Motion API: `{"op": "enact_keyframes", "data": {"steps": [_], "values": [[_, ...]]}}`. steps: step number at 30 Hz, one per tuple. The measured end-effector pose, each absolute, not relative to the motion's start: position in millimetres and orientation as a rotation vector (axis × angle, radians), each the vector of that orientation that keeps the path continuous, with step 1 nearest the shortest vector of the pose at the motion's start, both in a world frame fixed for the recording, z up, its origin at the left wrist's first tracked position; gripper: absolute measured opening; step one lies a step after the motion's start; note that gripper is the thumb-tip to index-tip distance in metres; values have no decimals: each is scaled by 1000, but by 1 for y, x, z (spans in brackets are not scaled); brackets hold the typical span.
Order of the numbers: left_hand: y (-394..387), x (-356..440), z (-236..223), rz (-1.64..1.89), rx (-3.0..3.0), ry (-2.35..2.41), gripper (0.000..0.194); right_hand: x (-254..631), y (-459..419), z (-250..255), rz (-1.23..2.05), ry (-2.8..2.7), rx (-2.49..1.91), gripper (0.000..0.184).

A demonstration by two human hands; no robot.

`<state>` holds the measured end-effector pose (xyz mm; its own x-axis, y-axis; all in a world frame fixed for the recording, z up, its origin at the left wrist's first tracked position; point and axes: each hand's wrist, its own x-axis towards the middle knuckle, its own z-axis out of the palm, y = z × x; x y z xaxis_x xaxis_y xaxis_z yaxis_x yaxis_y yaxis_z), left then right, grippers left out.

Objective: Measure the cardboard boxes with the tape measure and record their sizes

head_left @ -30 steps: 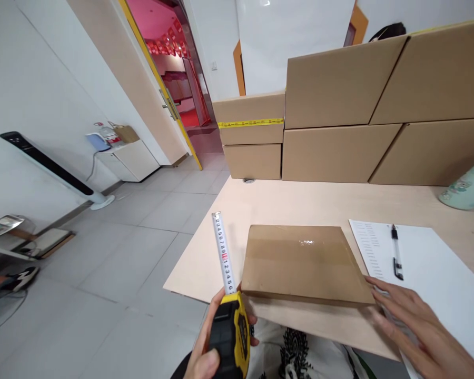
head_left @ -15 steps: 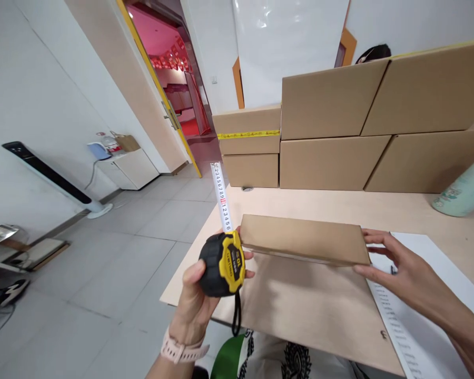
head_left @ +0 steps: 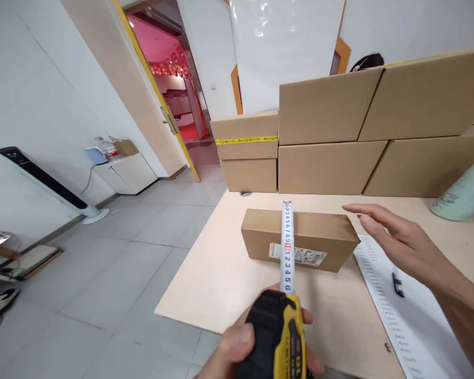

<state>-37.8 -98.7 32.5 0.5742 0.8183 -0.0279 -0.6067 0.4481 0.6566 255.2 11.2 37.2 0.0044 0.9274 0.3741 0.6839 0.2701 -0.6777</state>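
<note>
My left hand (head_left: 237, 342) is wrapped round a black and yellow tape measure (head_left: 274, 331) low in the head view. Its white blade (head_left: 287, 263) sticks out forward, passing in front of and over a small cardboard box (head_left: 319, 229). Whether the blade touches the box I cannot tell. The box stands on the table with a printed label on the side facing me. Just beyond the box's right end, my right hand (head_left: 395, 237) hovers with fingers stretched out, holding nothing.
Printed sheets (head_left: 422, 321) with a black pen-like item (head_left: 397, 284) lie on the table (head_left: 205, 284) at right. Large stacked cartons (head_left: 327, 163) line the back, a green bottle (head_left: 464, 189) beside them. The top of a person's head (head_left: 367, 62) shows behind.
The box has been tipped so its labelled side faces me, and my right hand has let go. My left hand brought the tape measure rightward and nearer, its blade now across the box.
</note>
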Motion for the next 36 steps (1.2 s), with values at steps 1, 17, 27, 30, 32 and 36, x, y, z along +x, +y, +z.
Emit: {"op": "enact_keyframes", "data": {"steps": [1, 17, 27, 30, 32, 36], "values": [[-96, -33, 30, 885, 630, 369, 55, 250, 17, 43, 378, -1817, -1427, 38], [-85, -30, 27, 638, 640, 419, 75, 212, 82, 48, 485, -2279, -1146, 41], [-85, -24, 23, 773, 644, 315, 58, 213, 82, 46, 601, -2273, -1157, 41], [-81, -20, 22, 827, 567, 272, 51, 212, 80, 51, 673, -2242, -1196, 43], [-76, -17, 19, 815, 517, 247, 52, 211, 78, 53, 721, -2228, -1209, 43], [-63, -8, 8, 859, 478, 185, 56, 210, 71, 53, 736, -2226, -1188, 43]]}}
